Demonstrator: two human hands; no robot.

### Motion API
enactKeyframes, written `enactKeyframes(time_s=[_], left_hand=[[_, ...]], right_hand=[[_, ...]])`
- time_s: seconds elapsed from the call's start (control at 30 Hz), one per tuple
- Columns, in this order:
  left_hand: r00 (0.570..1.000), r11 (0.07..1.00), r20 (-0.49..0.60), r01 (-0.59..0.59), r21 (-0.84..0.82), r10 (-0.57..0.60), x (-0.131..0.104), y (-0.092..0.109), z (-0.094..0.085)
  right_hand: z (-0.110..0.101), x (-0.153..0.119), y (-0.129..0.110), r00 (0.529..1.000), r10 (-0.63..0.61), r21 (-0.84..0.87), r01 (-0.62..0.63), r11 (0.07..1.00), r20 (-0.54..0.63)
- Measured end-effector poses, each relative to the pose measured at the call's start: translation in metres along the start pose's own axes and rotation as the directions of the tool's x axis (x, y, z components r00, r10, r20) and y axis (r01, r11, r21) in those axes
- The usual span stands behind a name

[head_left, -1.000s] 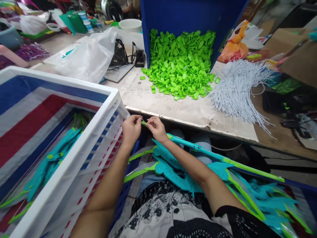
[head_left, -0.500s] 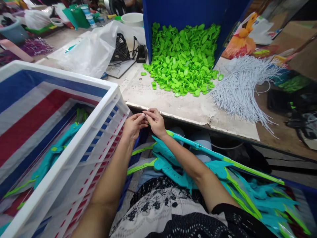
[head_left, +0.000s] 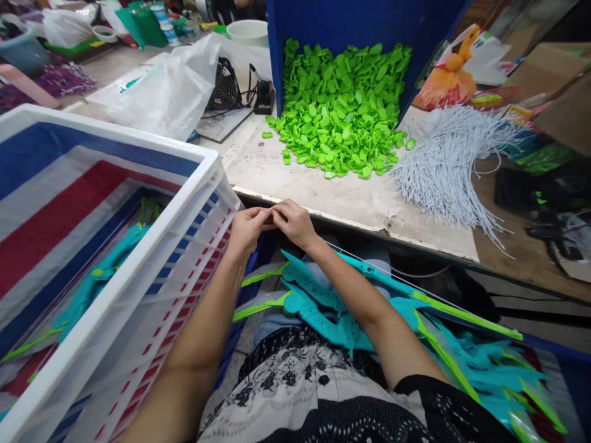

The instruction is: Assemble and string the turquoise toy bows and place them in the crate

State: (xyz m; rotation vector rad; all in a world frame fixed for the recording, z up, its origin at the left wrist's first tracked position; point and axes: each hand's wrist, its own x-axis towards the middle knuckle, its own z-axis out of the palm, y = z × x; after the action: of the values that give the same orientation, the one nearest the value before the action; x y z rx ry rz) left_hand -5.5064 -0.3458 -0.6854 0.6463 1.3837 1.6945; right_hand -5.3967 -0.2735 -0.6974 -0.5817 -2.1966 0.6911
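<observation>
My left hand (head_left: 249, 231) and my right hand (head_left: 293, 224) meet at the fingertips, just off the table's front edge. Both are closed in a pinch on a thin white string (head_left: 355, 257). Its length trails right from under my right hand, across the turquoise and lime-green plastic pieces (head_left: 318, 314) by my lap. The bit between my fingertips is mostly hidden. These jointed pieces, some with clear film wings, lie beneath my right forearm.
A white plastic crate (head_left: 210, 161) with striped lining stands left, holding similar turquoise pieces (head_left: 99, 277). On the table (head_left: 323, 197), small green plastic parts (head_left: 341, 117) spill from a blue bin (head_left: 341, 21). White strings (head_left: 452, 160) lie right, and a small black fan (head_left: 225, 86) stands behind.
The small white loop seen at my fingertips is now covered by my fingers. My hands have drawn slightly closer together, and the string's trailing length now shows. The view has shifted slightly.
</observation>
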Motion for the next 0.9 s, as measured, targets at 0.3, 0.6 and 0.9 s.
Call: enactKeyframes(time_s=[0.3, 0.6, 0.9], left_hand=[[0.993, 0.988, -0.051, -0.096, 0.121, 0.102, -0.003, -0.004, 0.003], [0.996, 0.996, -0.086, 0.004, -0.084, -0.012, -0.003, -0.005, 0.006], [0.992, 0.984, 0.092, -0.104, 0.142, 0.091, -0.004, -0.003, -0.001]], right_hand=[[-0.004, 0.000, -0.003, 0.998, -0.056, -0.133, 0.059, 0.989, 0.024], [0.001, -0.001, 0.004, 0.995, -0.055, 0.149, 0.067, 0.987, -0.081], [-0.016, -0.006, 0.003, 0.995, 0.001, 0.121, 0.011, 0.993, -0.095]])
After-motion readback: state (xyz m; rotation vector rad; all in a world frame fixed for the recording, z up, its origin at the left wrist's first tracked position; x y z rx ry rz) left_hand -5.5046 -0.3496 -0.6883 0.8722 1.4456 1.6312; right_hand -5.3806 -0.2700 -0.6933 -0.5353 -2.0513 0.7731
